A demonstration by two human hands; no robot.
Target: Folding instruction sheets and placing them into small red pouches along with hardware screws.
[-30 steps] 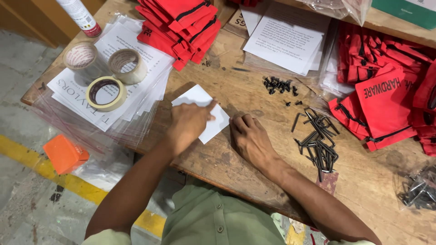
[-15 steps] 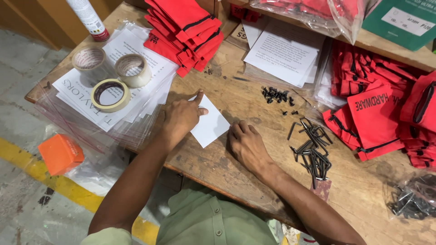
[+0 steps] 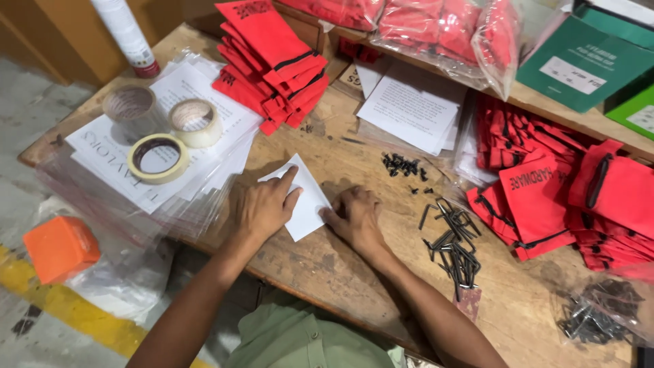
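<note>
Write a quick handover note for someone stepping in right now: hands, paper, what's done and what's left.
Left hand: flat on the white paper, fingers spread, no grip.
Right hand: fingertips pressing the paper's right edge.
Paper lies on the wooden table, apparently folded.
Black screws and dark metal keys lie loose to the right; red pouches are stacked behind.
Done: paper folded flat, it seems.
Left: nothing is on the paper yet.

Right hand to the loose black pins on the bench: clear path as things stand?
Probably yes. The right hand rests on the white paper; the black pins lie just beside it on bare wooden bench, nothing between.
</note>
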